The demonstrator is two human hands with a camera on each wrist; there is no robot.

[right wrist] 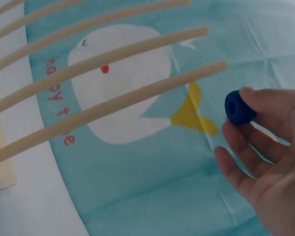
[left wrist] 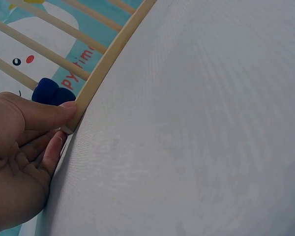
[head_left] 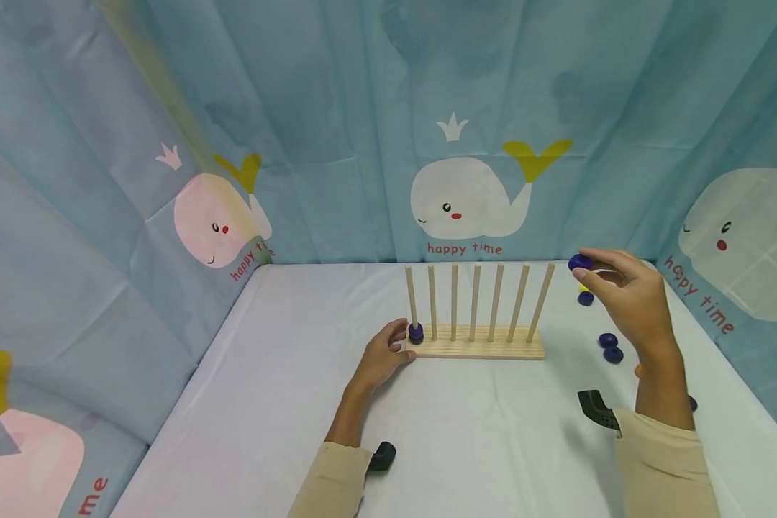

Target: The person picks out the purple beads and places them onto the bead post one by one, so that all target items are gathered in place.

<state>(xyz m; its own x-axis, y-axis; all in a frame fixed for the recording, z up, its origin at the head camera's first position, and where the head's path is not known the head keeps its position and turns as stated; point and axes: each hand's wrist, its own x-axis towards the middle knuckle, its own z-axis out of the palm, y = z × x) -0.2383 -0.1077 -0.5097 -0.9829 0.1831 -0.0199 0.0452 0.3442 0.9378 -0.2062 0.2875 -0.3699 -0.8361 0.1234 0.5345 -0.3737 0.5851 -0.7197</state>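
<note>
A wooden peg stand (head_left: 475,350) with several upright rods stands on the white table. Two dark blue beads (head_left: 416,334) are stacked on its leftmost rod. My left hand (head_left: 380,357) grips the left end of the base; in the left wrist view the thumb (left wrist: 64,113) lies along its front edge beside those beads. Up past the right end of the stand, my right hand (head_left: 631,291) pinches another blue bead (right wrist: 240,107) between thumb and fingertips. The bead's hole shows in the right wrist view, facing the rods. The other rods carry no beads.
Right of the stand lie two blue beads (head_left: 611,348). Farther back are a yellow bead (head_left: 583,288) and a blue one (head_left: 585,298). An orange bead (head_left: 637,370) and another dark bead (head_left: 693,403) peek out beside the right forearm. A whale-print curtain (head_left: 337,144) surrounds the table.
</note>
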